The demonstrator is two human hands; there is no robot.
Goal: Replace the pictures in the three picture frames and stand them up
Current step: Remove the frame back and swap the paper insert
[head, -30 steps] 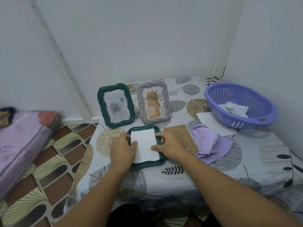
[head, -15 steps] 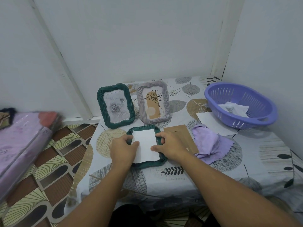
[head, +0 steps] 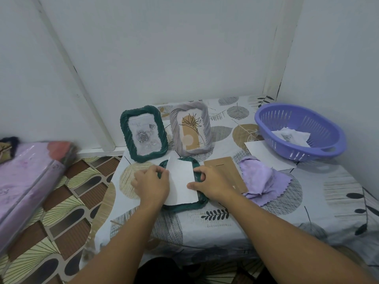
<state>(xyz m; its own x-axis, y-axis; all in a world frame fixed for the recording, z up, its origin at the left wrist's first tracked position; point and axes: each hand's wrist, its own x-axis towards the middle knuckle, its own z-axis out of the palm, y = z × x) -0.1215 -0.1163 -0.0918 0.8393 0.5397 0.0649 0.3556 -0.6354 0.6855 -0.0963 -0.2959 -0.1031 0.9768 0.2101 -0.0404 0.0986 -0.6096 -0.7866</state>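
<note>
Slightly lifted since before, the white picture [head: 181, 184] tilts over the face-down green frame [head: 185, 206] at six o'clock on the counter [head: 266, 214]; your left hand [head: 150, 186] and right hand [head: 213, 184] apparently pinch its edges with curled fingers.

A dark green frame [head: 143, 134] with a rose picture and a grey frame [head: 191, 130] with a plant drawing stand upright side by side. In front of them a third green frame [head: 185, 206] lies face down under a white picture sheet [head: 181, 183].
</note>
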